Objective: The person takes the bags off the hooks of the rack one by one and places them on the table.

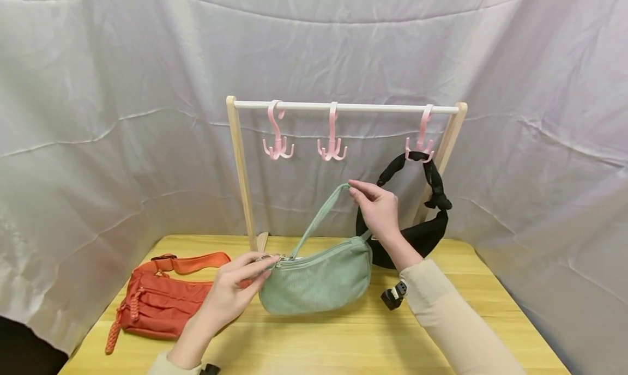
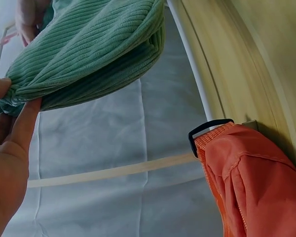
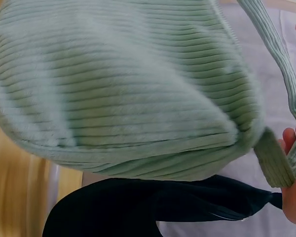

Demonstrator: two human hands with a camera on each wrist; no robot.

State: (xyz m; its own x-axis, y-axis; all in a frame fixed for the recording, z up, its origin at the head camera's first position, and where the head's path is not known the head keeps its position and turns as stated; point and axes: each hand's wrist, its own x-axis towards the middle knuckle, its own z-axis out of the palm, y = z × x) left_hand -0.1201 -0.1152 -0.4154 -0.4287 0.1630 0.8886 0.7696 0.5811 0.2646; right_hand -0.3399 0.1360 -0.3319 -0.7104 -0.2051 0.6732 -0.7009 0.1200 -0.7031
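Observation:
A green corduroy shoulder bag [image 1: 319, 282] hangs above the table between both hands. My right hand [image 1: 378, 206] pinches its strap [image 1: 319, 219] near the top, drawing it up into a peak. My left hand [image 1: 230, 288] grips the bag's upper left corner by the zipper end; in the left wrist view thumb and fingers squeeze the ribbed cloth [image 2: 89, 54]. Behind the right forearm, a black bag [image 1: 427, 236] hangs by its knotted strap from the right pink hook [image 1: 421, 140], partly hidden. The middle pink hook [image 1: 332, 140] and left pink hook [image 1: 278, 140] hold nothing.
The hooks hang on a white rail [image 1: 382, 108] between wooden posts [image 1: 240, 173]. An orange bag [image 1: 167, 304] lies on the left of the wooden table [image 1: 314, 348], beside my left hand. A pale curtain [image 1: 147, 91] closes off the back and sides.

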